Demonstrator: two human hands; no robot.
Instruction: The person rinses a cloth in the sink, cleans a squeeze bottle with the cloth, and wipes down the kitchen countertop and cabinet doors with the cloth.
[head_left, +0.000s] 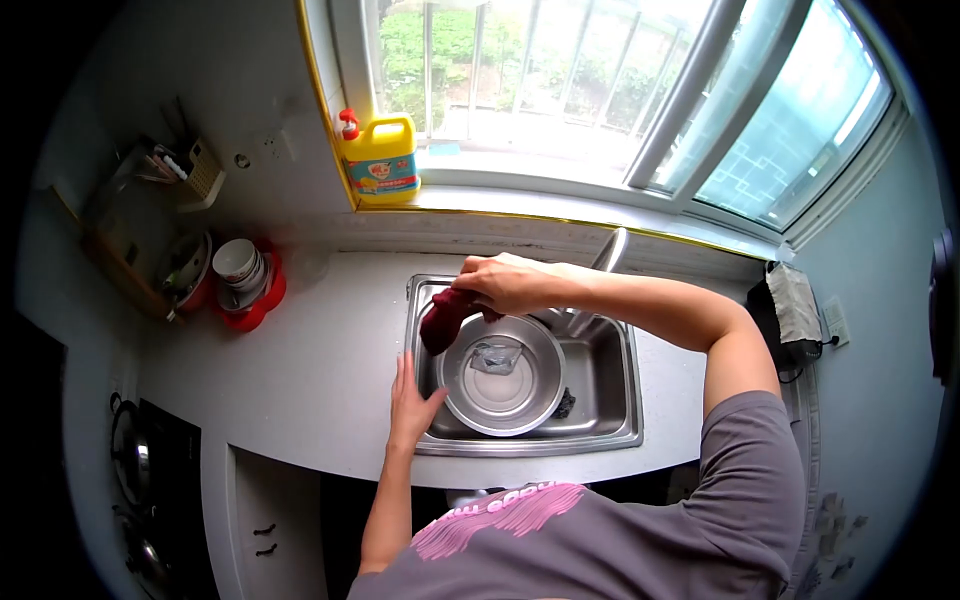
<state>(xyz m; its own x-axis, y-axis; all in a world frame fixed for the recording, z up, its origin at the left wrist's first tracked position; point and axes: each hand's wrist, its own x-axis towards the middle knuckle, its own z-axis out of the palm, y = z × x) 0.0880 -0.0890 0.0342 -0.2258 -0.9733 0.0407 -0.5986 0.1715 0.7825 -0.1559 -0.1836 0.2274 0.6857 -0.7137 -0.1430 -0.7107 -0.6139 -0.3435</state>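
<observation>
My right hand is closed on a dark red cloth, which hangs over the far left part of the steel sink. A round metal basin sits inside the sink, below that cloth. In the basin lies a crumpled, see-through grey thing that looks like a plastic bag. My left hand is by the sink's left rim, fingers stretched out and holding nothing. A dark scrubber lies in the sink, right of the basin.
My right forearm passes in front of the faucet. A yellow detergent jug stands on the windowsill. Bowls are stacked in a red basin on the left counter. A cloth-covered black appliance stands at the right wall.
</observation>
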